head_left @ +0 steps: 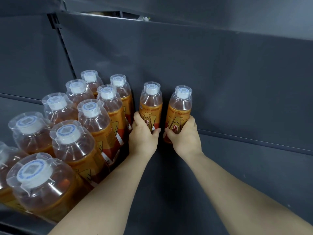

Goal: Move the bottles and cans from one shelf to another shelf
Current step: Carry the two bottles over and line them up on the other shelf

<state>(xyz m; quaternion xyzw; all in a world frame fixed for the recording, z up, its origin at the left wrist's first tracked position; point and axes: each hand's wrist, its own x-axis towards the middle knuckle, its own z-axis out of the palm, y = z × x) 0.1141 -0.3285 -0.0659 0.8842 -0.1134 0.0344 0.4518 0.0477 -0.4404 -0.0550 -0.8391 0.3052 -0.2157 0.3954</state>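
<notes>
Standing on grey shelf [245, 167], orange bottles [100, 126], grey back panel [203, 65] behind

the left hand [144, 133] grips an upright clear plastic bottle of amber drink with an orange label and white cap [150, 102], fingers curled round its lower body. at three o'clock from it, just beside but apart, the right hand [184, 134] grips a second bottle of the same kind [179, 107], also upright. their bases are hidden behind the hands. both are close to the dark grey back panel [203, 73], above the dark grey metal shelf [237, 167]. from seven to ten o'clock of the hands, a packed block of like bottles [94, 119] stands in rows. at twelve o'clock runs an upper grey shelf [220, 12]; at eleven o'clock, a slotted black upright [64, 48].
</notes>
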